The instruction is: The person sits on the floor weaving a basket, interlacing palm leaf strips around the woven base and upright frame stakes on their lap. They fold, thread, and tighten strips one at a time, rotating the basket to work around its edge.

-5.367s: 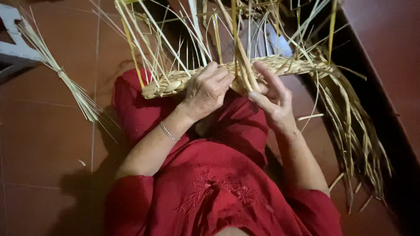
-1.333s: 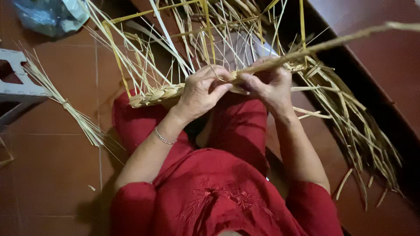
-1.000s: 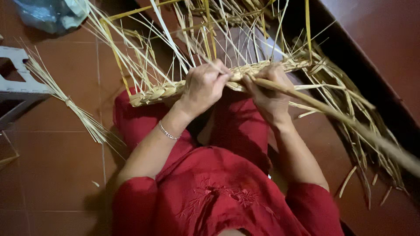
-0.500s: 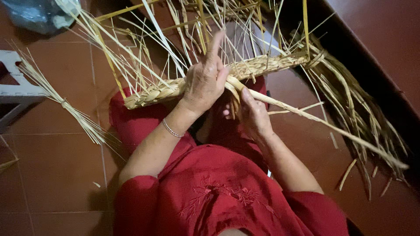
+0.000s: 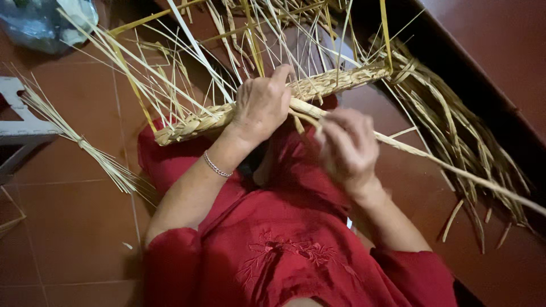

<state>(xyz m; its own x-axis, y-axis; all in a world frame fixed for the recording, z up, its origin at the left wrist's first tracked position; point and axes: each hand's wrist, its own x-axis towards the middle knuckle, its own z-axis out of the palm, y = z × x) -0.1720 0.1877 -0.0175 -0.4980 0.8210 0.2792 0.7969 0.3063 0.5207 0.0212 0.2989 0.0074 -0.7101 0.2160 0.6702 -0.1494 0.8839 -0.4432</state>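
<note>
A braided straw band (image 5: 193,121) lies across my lap, running from lower left up to the right, with many loose strands sticking up from it. My left hand (image 5: 263,102) presses down on the middle of the braid, fingers closed over it. My right hand (image 5: 348,145), blurred, pinches a long pale straw strand (image 5: 449,166) that trails off to the lower right. I wear red clothes and a thin bracelet on the left wrist.
A tied bundle of straw (image 5: 85,145) lies on the red tile floor at left, beside a white stool (image 5: 23,128). A heap of dry straw (image 5: 466,131) lies at right, by a dark gap. A bluish plastic bag (image 5: 45,23) sits top left.
My right hand has come off the braid and drawn a long strand down and toward the right. The left hand stays on the braid, its fingers now folded down.
</note>
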